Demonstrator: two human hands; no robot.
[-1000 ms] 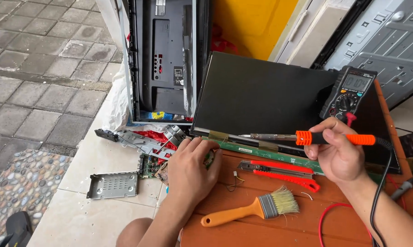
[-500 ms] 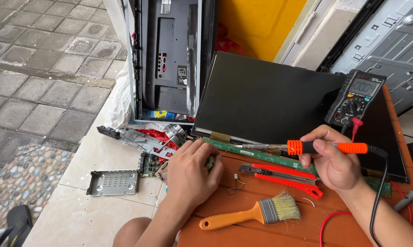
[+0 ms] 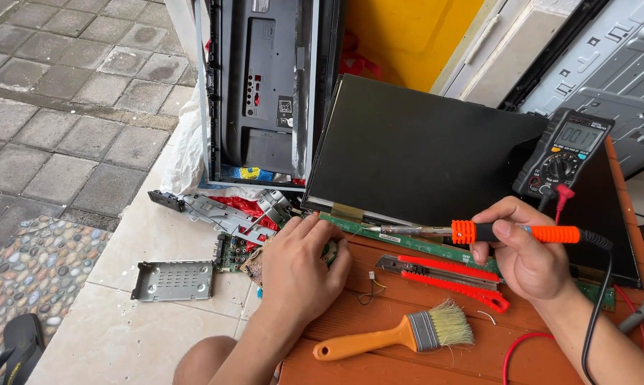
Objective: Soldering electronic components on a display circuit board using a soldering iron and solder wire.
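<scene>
My right hand (image 3: 527, 258) holds an orange-handled soldering iron (image 3: 514, 232) level, its metal tip pointing left over a long green circuit strip (image 3: 407, 244) at the lower edge of a black display panel (image 3: 436, 153). My left hand (image 3: 299, 271) rests palm down on the near left end of that strip, covering something small I cannot make out. A red utility knife (image 3: 454, 273) lies just below the strip.
An orange-handled brush (image 3: 397, 336) lies on the wooden table (image 3: 379, 367). A black multimeter (image 3: 569, 153) leans on the panel at the right. On the tiled floor are a metal cover plate (image 3: 172, 279), a bracket (image 3: 222, 212), a small circuit board (image 3: 231, 251) and an upright television back (image 3: 265, 85).
My right hand has carried the soldering iron left and slightly down, bringing the tip closer to my left hand. My left hand has stayed in place.
</scene>
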